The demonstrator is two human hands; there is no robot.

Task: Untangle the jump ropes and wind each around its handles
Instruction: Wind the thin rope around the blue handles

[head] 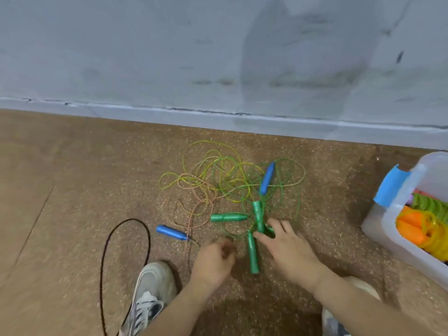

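Sneakers are sitting nearest the lens: a grey-and-white shoe [150, 294] at lower left, beside a dark braided cord [126, 241] looping over the speckled brown floor [72, 190]. Moving right, a blue handle [171, 232] is lying at lower centre with a pinkish speckled rope [194, 214] running from it into the pile. The left hand [214, 261] is hovering just below that pile, fingers curled inward; motion blur is smearing it, so whether it is pinching a strand cannot be told. Above it, the tangle of yellow-green and green ropes [228, 175] is sprawling across the middle of the frame, short of the grey wall [169, 57]. Green handles are clustering at its lower edge: one lying sideways [228, 217], one upright [258, 215], one pointing down toward the camera [253, 253]. A second blue handle [267, 178] is resting on the upper right of the heap. The right hand [286, 246] is spreading open, fingertips touching the green handles where they cross, not clasping anything. At far right a clear plastic bin [397, 226] is holding orange and green ropes.

The cords are looking thin, light and limp, likely to snag as loops tighten; the rigid plastic handles are the sensible place to take hold, feeding each one back through the tangle.
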